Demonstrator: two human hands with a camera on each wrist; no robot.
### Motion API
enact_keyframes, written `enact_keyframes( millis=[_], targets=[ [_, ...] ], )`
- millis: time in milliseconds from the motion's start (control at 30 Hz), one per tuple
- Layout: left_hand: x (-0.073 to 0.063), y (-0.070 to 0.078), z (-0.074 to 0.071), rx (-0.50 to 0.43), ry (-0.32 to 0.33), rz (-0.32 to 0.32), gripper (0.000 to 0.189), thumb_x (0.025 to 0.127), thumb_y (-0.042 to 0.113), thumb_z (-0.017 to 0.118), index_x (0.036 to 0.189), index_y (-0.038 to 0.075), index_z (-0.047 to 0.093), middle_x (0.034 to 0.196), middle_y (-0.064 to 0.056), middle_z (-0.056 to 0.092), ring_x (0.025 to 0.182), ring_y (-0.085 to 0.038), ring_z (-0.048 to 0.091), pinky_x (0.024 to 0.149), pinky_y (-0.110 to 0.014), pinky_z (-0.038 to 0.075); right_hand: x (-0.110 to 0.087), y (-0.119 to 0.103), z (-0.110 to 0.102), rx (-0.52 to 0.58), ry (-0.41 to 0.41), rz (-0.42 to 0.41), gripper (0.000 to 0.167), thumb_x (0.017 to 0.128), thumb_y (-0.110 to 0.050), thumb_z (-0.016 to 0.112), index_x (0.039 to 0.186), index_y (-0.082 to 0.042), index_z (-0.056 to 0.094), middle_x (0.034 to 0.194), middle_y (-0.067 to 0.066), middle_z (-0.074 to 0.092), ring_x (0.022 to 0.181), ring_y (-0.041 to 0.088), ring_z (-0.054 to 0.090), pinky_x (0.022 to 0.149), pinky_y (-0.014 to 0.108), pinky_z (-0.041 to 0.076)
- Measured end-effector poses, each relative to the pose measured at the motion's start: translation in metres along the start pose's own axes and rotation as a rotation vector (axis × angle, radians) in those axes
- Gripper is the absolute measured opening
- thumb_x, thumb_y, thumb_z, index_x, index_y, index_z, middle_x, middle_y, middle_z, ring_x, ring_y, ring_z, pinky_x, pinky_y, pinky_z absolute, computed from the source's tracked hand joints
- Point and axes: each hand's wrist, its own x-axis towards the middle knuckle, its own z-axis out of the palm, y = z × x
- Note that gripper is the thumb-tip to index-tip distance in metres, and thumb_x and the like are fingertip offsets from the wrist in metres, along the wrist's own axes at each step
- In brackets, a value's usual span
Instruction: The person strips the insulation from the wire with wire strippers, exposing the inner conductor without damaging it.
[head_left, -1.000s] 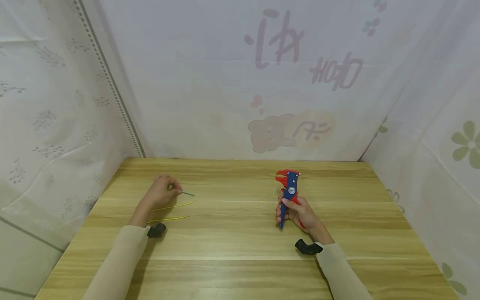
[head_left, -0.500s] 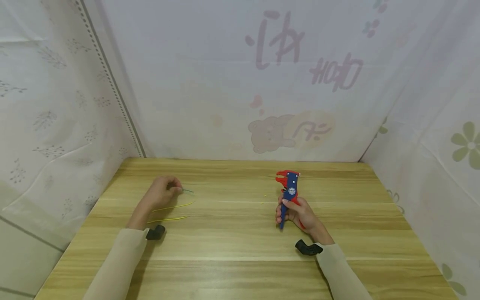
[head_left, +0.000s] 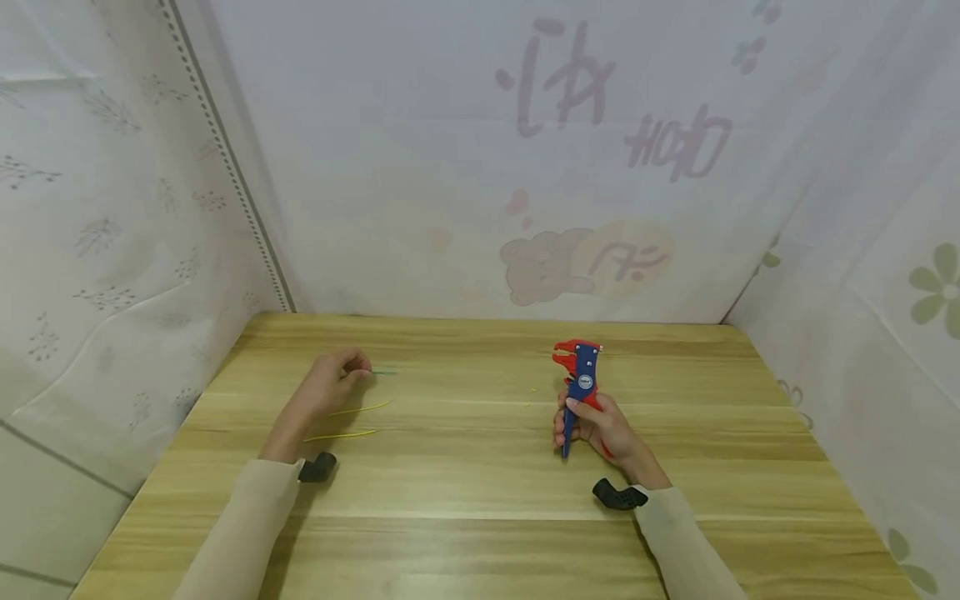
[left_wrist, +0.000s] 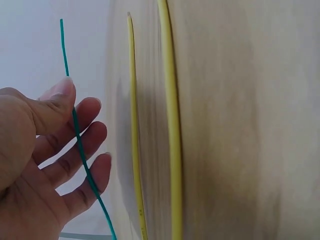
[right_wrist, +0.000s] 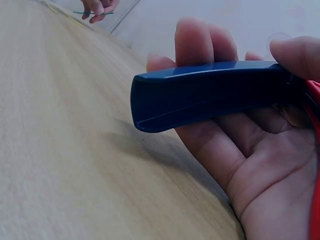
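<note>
My left hand pinches a thin green wire between thumb and index finger, above the table's left side. One end of it sticks out past the thumb; the rest runs down across the other fingers. Two yellow wires lie on the table beside that hand. On the right, my right hand grips a wire stripper by its blue handle, the thumb pressing on top. The tool's red jaws point left and stand apart, with nothing between them.
Tiny yellow scraps lie on the wooden table left of the stripper. A patterned cloth hangs behind the table and along both sides. Black wrist mounts sit at both sleeves.
My left hand has risen slightly and shifted right with the green wire, whose end now points straight right. The right hand and stripper hold still; the view has shifted a little.
</note>
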Motion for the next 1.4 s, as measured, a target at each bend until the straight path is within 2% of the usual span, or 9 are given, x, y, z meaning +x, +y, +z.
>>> enact_keyframes(
  millis=[233,367,600,800,1033,1233,1400],
  targets=[
    [-0.001,0.008,0.003,-0.032,0.034,0.034,0.005,0.103,0.006,0.064,0.105,0.002,0.066,0.102,-0.014,0.073,0.094,-0.029,0.066,0.082,-0.046,0.052,0.000,-0.001,0.000,-0.008,0.000,-0.004,0.020,0.113,-0.004,0.031,0.119,0.005,0.048,0.095,0.013,0.071,0.085,0.024,0.074,0.079,0.041,0.062],
    [-0.002,0.013,0.008,-0.041,0.053,0.036,0.005,0.103,0.006,0.064,0.104,0.001,0.066,0.100,-0.015,0.073,0.088,-0.025,0.065,0.076,-0.038,0.051,-0.001,-0.002,0.000,-0.017,-0.003,-0.005,0.020,0.113,-0.005,0.032,0.119,0.005,0.048,0.095,0.013,0.071,0.085,0.024,0.075,0.080,0.041,0.062],
    [-0.001,0.023,0.018,-0.063,0.080,0.081,0.005,0.101,0.005,0.067,0.103,0.001,0.067,0.092,-0.011,0.071,0.077,-0.020,0.059,0.065,-0.028,0.045,-0.001,-0.002,-0.001,-0.020,-0.006,-0.016,0.021,0.113,-0.006,0.032,0.119,0.004,0.050,0.095,0.013,0.071,0.084,0.024,0.074,0.080,0.041,0.062],
    [-0.002,0.033,0.023,-0.062,0.078,0.095,0.006,0.100,0.002,0.067,0.106,0.001,0.070,0.093,-0.010,0.071,0.076,-0.019,0.055,0.065,-0.028,0.045,-0.001,-0.001,-0.001,-0.010,-0.006,-0.018,0.021,0.113,-0.005,0.032,0.119,0.003,0.051,0.095,0.014,0.071,0.084,0.025,0.074,0.080,0.041,0.062],
    [-0.004,0.045,0.028,-0.063,0.072,0.112,0.010,0.099,0.000,0.067,0.107,-0.003,0.073,0.094,-0.011,0.072,0.076,-0.018,0.056,0.067,-0.029,0.047,0.001,-0.002,0.000,-0.018,-0.021,-0.016,0.020,0.113,-0.005,0.032,0.120,0.003,0.049,0.095,0.013,0.071,0.084,0.025,0.075,0.080,0.040,0.062],
    [-0.003,0.054,0.034,-0.068,0.088,0.129,0.010,0.099,0.001,0.068,0.106,-0.004,0.074,0.091,-0.012,0.073,0.074,-0.017,0.055,0.064,-0.027,0.045,0.002,0.000,0.001,-0.011,-0.037,-0.025,0.022,0.113,-0.003,0.029,0.119,0.004,0.049,0.095,0.013,0.071,0.084,0.025,0.074,0.079,0.041,0.062],
    [-0.004,0.063,0.039,-0.091,0.075,0.118,0.010,0.100,0.004,0.068,0.105,-0.002,0.073,0.089,-0.014,0.072,0.072,-0.017,0.053,0.062,-0.026,0.043,0.002,-0.001,0.002,-0.020,-0.042,-0.019,0.021,0.113,-0.004,0.030,0.119,0.003,0.050,0.095,0.013,0.071,0.083,0.024,0.074,0.078,0.041,0.062]
  ],
)
